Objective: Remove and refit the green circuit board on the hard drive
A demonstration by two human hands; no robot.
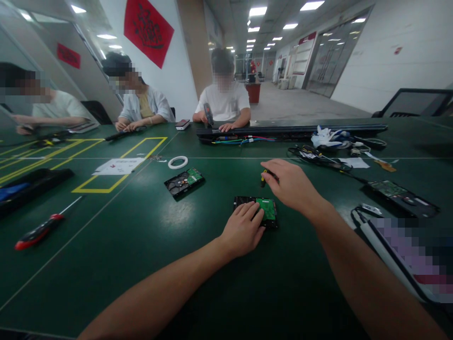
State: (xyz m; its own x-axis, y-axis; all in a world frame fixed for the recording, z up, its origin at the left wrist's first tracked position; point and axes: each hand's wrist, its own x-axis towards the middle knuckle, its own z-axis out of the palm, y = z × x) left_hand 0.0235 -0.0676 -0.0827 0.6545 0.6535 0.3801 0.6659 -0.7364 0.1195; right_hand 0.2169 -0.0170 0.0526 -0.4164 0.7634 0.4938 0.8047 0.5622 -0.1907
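A hard drive [268,209] with a green circuit board lies board side up on the table in front of me. Over its left part rests my left hand [244,225], fingers on top and thumb along the near edge, gripping it. My right hand [288,182] is closed around a small yellow-and-black screwdriver [263,178], raised just above the drive's far right corner. The screwdriver's shaft cannot be made out, and part of its handle is hidden by the fingers. Another hard drive [184,183] lies farther left, apart from both hands.
A white ring [177,162] and paper sheet [118,166] lie beyond. At left is a red-and-black screwdriver [46,231]. Cables [318,158], a third drive [403,198] and a pouch [399,259] lie right. Across the table a person [223,101] holds a power tool near a long black housing [293,131].
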